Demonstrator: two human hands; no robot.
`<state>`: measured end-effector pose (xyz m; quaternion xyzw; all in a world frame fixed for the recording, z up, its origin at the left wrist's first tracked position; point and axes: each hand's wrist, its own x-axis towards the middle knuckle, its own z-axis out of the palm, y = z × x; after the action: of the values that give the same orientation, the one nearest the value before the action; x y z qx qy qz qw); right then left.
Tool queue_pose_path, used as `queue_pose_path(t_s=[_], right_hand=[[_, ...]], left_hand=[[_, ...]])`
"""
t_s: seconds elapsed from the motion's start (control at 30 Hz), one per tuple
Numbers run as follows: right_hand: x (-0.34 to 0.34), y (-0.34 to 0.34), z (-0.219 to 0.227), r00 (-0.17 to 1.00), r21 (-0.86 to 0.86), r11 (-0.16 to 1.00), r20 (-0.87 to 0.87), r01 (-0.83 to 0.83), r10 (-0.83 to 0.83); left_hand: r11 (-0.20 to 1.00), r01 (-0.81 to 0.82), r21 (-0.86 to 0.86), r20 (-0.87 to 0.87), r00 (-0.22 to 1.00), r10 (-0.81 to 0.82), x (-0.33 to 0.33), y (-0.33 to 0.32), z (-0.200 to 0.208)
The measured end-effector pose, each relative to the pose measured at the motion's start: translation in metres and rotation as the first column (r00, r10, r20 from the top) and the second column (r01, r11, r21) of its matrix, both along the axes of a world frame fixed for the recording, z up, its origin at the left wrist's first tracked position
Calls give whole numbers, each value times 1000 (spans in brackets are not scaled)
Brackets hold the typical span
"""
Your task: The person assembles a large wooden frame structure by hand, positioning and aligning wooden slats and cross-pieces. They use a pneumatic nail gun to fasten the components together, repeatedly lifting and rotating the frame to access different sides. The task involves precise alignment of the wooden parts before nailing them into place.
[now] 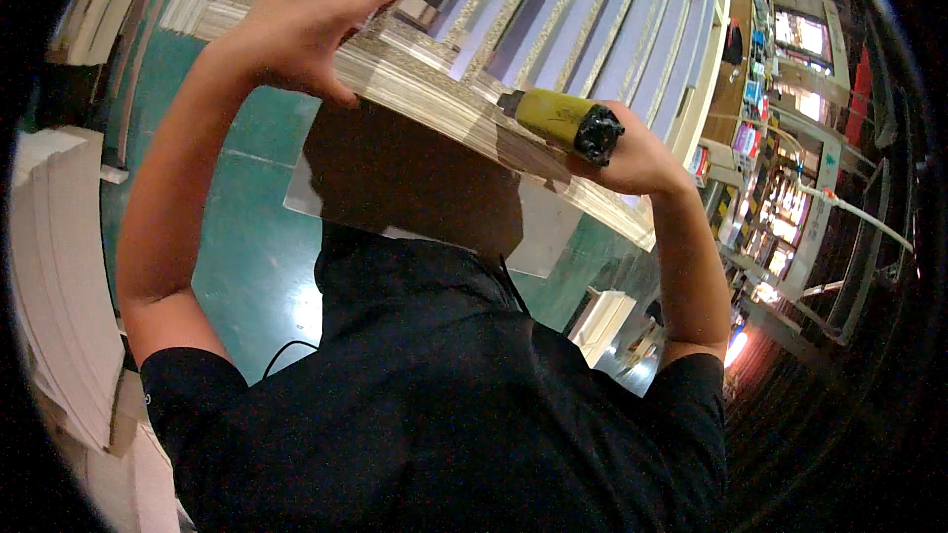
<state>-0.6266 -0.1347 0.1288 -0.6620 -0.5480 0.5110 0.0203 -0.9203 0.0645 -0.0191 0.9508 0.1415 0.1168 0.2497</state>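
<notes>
My left hand (296, 28) is open, its fingers spread over the corner of a layered wooden stack (425, 102) and its thumb pointing down at the near edge; whether the thumb presses on the wood I can't tell. My right hand (640, 156) is closed on a yellow-green tool (555, 118), though most of its fingers are hidden behind it. The tool is above the stack's near edge, well to the right of my left hand, its narrow dark tip pointing left and its lumpy black end toward me. Dark marks run along the tool's body, too smudged for me to read. Beyond my hands, pale lavender strips (583, 35) with speckled edges lie side by side. Below the stack I see a pale sheet (549, 227), then green floor (252, 202). A small light mark sits on the left sleeve of my black shirt (474, 415), too tiny to make out. White panels (61, 266) stand far left; at right, coloured packages (748, 141) carry print I can't resolve, near a pale hose (859, 212).
</notes>
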Motion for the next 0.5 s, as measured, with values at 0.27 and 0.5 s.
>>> queue_pose_path(t_s=[0.27,0.5], right_hand=[[5,-4,-19,997,163,985,-27,-63,68],[-15,18,-8,994,120,987,15,-109,108]], left_hand=[[999,42,3,37,998,-42,3,-2,13],[999,45,9,64,997,-46,3,-1,9]])
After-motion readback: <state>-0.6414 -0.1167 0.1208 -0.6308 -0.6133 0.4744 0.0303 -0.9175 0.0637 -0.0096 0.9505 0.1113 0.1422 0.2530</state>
